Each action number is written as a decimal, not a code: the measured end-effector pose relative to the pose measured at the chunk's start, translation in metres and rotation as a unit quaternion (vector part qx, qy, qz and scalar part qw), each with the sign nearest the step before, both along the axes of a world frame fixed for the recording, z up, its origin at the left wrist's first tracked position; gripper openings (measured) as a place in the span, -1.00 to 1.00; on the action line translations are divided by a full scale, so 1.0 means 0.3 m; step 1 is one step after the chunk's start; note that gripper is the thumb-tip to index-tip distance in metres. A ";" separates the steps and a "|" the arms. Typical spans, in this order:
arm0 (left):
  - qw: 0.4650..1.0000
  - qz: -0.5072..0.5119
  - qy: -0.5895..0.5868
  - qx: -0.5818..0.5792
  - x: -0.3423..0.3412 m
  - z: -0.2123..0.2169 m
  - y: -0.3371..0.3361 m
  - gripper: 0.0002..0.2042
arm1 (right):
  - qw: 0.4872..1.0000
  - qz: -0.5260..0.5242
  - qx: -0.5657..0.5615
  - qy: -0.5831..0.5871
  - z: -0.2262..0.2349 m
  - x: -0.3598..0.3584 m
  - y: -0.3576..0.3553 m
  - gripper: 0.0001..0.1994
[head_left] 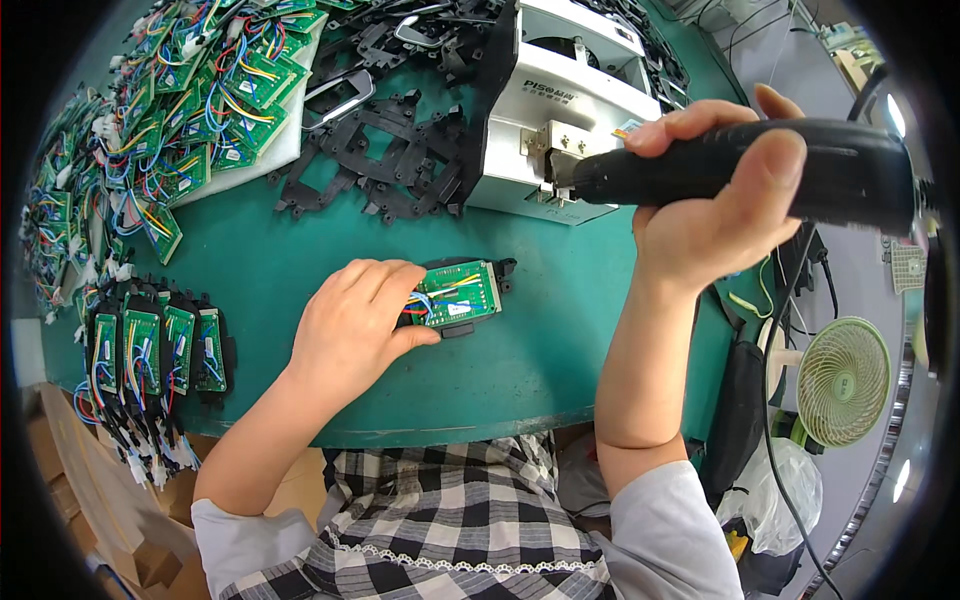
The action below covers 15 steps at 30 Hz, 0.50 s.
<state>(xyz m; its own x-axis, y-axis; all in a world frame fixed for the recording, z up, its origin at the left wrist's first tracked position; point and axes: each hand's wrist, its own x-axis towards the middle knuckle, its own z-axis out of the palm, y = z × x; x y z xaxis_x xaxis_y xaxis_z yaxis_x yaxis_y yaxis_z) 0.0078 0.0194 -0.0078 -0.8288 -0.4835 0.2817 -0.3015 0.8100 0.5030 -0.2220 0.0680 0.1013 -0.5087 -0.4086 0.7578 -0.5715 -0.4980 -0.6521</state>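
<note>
A black electric screwdriver (pixel 850 170) lies across my right hand (pixel 705 225), which is wrapped round its body. Its front end points left, at the metal outlet on the front of a white screw feeder (pixel 505 155); the exact tip is hard to make out. My left hand (pixel 345 315) grips the left end of a green circuit board (pixel 462 290) on the green table, thumb at the near edge and fingers over the far side. Under the board sits a black plastic frame (pixel 507 270). Coloured wires run out beneath my left fingers, which hide that end.
Wired circuit boards (pixel 180 140) are heaped at the far left, some on a white sheet. Black plastic frames (pixel 385 160) lie behind my left hand. Several framed boards (pixel 142 350) stand in a row at the left edge. A green fan (pixel 843 380) and cables are at the right.
</note>
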 end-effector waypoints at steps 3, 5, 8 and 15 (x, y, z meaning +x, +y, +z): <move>1.000 0.012 -0.003 -0.013 -0.005 -0.009 -0.003 -0.46 | 0.993 0.084 0.045 -0.075 -0.039 0.024 0.064 -0.33; 1.000 0.011 -0.010 -0.006 -0.006 -0.006 -0.004 -0.45 | 0.990 0.091 0.060 -0.087 -0.097 0.055 0.094 -0.33; 1.000 0.008 -0.009 -0.004 -0.008 -0.011 -0.008 -0.45 | 0.986 0.090 0.070 -0.118 -0.136 0.094 0.107 -0.30; 1.000 0.004 -0.019 0.005 -0.006 0.001 -0.006 -0.46 | 0.977 0.121 0.039 -0.174 -0.173 0.127 0.103 -0.29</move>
